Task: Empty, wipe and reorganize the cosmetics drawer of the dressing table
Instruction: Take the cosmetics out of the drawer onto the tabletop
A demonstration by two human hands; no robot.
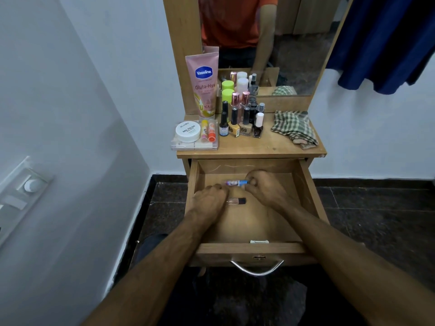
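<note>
Your fingers (217, 188) on the left hand (207, 201) were curled down against the floor of the open drawer (303, 182), their tips at the left end of a small blue-and-purple tube (236, 182); whether they actually pinched it I cannot tell. Just right of that hand, a small clear bottle with a dark cap (237, 201) lay on its side on the drawer floor, nearer to you than the tube. Your right hand (266, 189) had its fingers curled and pinching the right end of the same tube, so the tube lay crosswise between your two hands in the back half of the drawer. Above, on the tabletop (270, 144), you had, from left to right, a white nail polish remover jar (187, 132) on a flat clear case beside two small orange-and-yellow sticks (208, 130), a pink Vaseline tube (204, 83) standing upright behind them, a tight cluster of nail polish bottles (241, 122) near the middle, and a crumpled green checked cloth (294, 128) at the right edge. The mirror (294, 43) stood behind it all.
</note>
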